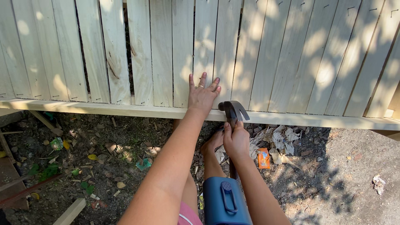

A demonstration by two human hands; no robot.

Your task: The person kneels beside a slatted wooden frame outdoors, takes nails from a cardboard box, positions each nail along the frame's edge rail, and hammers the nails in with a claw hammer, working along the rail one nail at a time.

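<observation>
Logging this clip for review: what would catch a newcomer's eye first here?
First, the left hand pressed flat on a pale wooden fence panel that fills the upper frame. Just right of it, the right hand grips a claw hammer whose head sits at the panel's lower rail. Below, a blue container sits at the bottom edge, and an orange wrapper lies on the littered dirt.
</observation>
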